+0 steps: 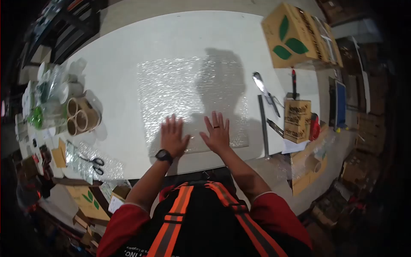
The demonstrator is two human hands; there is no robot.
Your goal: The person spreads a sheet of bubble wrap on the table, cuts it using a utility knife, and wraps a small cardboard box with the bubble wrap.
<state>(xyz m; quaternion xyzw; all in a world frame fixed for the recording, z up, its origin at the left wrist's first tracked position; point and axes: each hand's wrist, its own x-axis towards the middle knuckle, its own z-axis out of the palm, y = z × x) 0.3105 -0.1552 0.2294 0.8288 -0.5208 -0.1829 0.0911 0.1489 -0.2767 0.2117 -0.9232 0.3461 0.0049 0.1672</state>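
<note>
Left hand at seven o'clock, right hand at five, fingers released, likely smooth bubble wrap; gripping needs a raised edge.

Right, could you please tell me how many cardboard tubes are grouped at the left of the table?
3 visible, bunched together: the upper tube, then the lower right tube and the lower left tube. Others may be hidden behind.

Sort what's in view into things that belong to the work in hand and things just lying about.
In the work:
- clear bubble wrap sheet, spread out
- left hand and right hand, both on the sheet
- white table, under it

Apparently just lying about:
- black-handled scissors
- cardboard tubes
- large carton with green leaves
- small printed box
</note>
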